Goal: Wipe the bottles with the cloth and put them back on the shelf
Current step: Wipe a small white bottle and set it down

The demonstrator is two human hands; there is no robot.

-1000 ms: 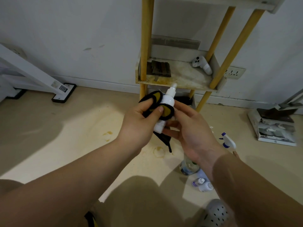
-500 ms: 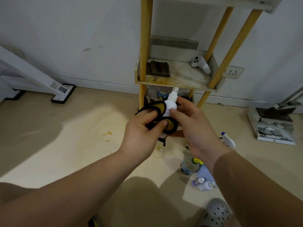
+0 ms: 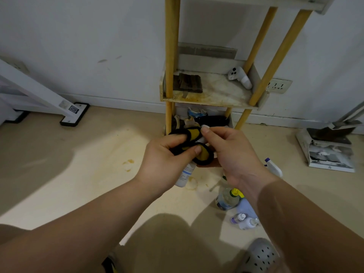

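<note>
White bottle point(image 3: 186, 174) was held mid-air in front of the shelf point(image 3: 206, 101), long axis tilted, base pointed down-left, top pretty much buried under the cloth point(image 3: 194, 146). Cloth was pinched round it by the left hand point(image 3: 165, 160), grip clenched. The bottle's upper part was clasped by the right hand point(image 3: 232, 154). Loads of bare floor point(image 3: 78, 164) was left open leftward. Four more were counted down right: spray bottle point(image 3: 273, 168), clear bottle point(image 3: 226, 198), two small bottles point(image 3: 245, 221).

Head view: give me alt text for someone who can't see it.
Left hand grips a yellow-and-black cloth wrapped over a white bottle, which the right hand holds near its top. Behind stands a wooden shelf; more bottles sit on the floor at right.
</note>
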